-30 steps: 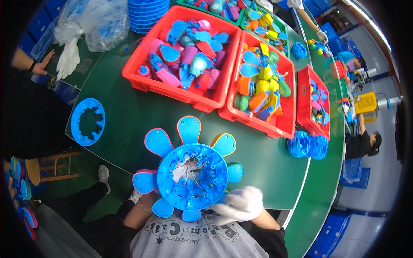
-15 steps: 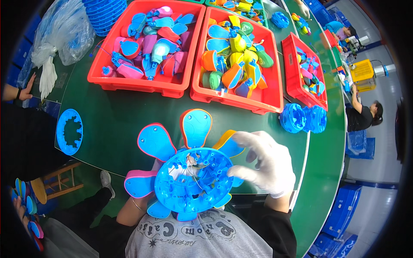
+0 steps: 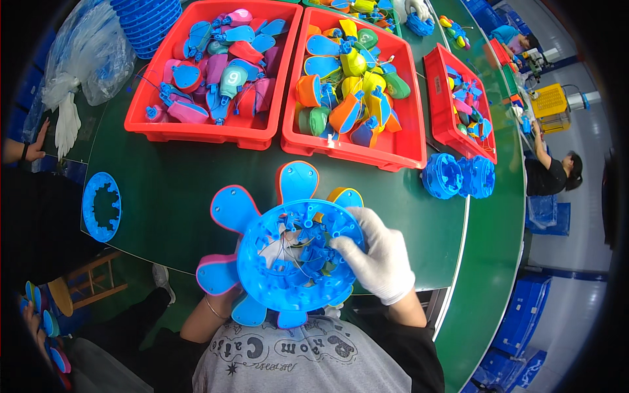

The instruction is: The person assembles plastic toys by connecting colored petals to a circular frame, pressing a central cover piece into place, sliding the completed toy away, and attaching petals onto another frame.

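Green table [image 3: 177, 196] spreads ahead of the person, with blue crates [image 3: 521, 314] beyond its right side and a person in black [image 3: 547, 177] farther off. Near the middle, just above the person's grey shirt [image 3: 295, 370], is a blue ring [image 3: 272, 295], open side up, with at least 6 petals [image 3: 234, 208] fanned around it. Right hand [image 3: 380, 259], in a white glove, is at the ring's right side: thumb over the rim and inside, fingers bent near the upper-right petal, only a small gap between them; whether they pinch the rim I cannot tell. Left hand [image 3: 275, 254] is mostly hidden behind the ring, white glove showing through the opening, so how far it is closed I cannot tell. Beyond the ring stand 2 big red bins, the left bin [image 3: 196, 133] of mostly pink and blue pieces, the middle bin [image 3: 354, 154] of yellow, orange, green and blue. A smaller bin [image 3: 445, 121] is to their right, 2 blue cups [image 3: 441, 175] just below it. A loose ring [image 3: 90, 209] lies at far left.
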Demonstrator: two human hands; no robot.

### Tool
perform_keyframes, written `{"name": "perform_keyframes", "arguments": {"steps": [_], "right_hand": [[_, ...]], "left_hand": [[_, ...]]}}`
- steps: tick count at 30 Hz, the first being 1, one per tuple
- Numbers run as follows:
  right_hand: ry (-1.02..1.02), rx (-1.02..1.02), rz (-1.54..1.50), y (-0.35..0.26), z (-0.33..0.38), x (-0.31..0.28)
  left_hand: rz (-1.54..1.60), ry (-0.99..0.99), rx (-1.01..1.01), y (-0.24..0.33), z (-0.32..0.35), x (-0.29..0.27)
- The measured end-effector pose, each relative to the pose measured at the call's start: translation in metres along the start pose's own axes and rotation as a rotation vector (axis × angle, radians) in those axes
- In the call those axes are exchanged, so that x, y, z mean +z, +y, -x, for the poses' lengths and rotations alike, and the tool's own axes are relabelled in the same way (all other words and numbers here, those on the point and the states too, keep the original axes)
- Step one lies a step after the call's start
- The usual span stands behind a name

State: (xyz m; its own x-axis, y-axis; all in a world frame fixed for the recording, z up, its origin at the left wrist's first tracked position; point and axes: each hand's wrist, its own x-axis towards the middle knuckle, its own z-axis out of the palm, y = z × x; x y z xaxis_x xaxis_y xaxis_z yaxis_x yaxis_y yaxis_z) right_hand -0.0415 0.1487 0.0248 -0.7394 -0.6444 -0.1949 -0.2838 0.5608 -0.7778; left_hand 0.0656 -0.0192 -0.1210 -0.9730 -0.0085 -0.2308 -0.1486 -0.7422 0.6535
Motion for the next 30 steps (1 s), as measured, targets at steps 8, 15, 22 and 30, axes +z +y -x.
{"name": "perform_keyframes", "arguments": {"steps": [8, 15, 22, 30], "right_hand": [[-0.040, -0.073, -0.024, 0.015, 0.010, 0.016], [-0.118, -0.136, 0.035, 0.014, 0.004, 0.010], [-0.140, -0.099, 0.064, 0.016, 0.002, 0.014], [-0.047, -0.154, 0.121, 0.019, 0.002, 0.019]], "left_hand": [[0.003, 0.007, -0.020, -0.007, 0.017, 0.003], [0.005, 0.020, -0.022, -0.006, 0.010, 0.013], [0.007, 0.032, -0.025, -0.003, 0.013, 0.011], [0.003, 0.042, -0.029, 0.000, 0.052, -0.007]]}}
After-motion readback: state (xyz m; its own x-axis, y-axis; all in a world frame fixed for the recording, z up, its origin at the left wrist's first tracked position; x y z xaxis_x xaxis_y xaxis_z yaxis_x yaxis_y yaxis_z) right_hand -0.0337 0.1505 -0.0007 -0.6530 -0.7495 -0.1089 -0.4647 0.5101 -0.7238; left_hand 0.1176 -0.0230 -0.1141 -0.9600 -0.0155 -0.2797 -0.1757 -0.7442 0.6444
